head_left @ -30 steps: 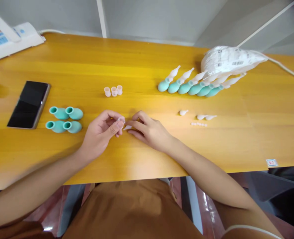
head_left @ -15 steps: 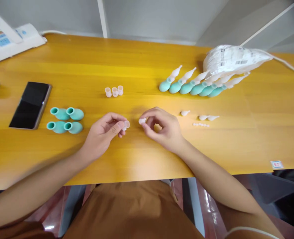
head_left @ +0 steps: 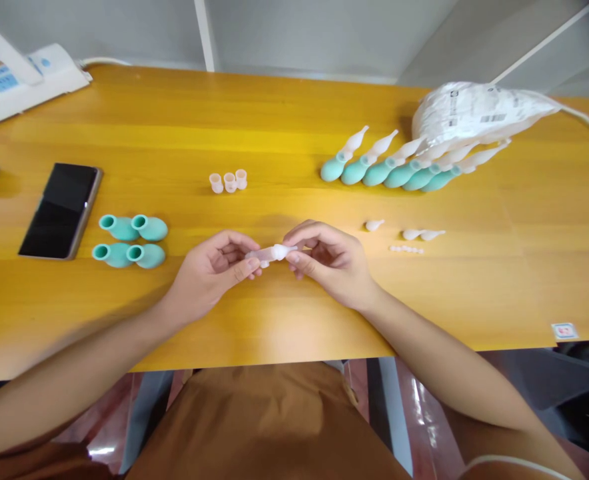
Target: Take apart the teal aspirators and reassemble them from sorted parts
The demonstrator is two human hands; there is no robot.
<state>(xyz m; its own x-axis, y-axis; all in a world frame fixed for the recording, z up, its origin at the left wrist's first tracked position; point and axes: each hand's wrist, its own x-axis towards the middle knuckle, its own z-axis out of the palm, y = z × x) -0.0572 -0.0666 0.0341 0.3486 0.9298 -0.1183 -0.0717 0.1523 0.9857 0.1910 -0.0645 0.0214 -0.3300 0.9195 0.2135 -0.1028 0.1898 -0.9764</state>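
Note:
Over the middle of the table, my left hand (head_left: 218, 270) pinches a translucent plastic connector (head_left: 263, 255) by its left end. My right hand (head_left: 332, 261) grips the thin end of a white pointed nozzle tip (head_left: 280, 252), whose wide end meets the connector. I cannot tell how deep the two are seated. A small white bit (head_left: 264, 265) shows just under the connector by my left fingers. Beyond my hands stand three loose connectors (head_left: 229, 182). To the right lie a single nozzle tip (head_left: 374, 225), two more tips (head_left: 423, 235) and a row of tiny white pieces (head_left: 406, 249).
Several green rubber bulbs (head_left: 149, 229) lie at left beside a black phone (head_left: 60, 210). A row of green bulbs with white nozzles (head_left: 374, 172) sits back right, before a white plastic bag (head_left: 474, 110). A power strip (head_left: 29, 83) stands back left.
My right hand has turned the nozzle tip lengthwise and brought it against the connector. My left hand has shifted slightly right, and the connector now points toward the tip.

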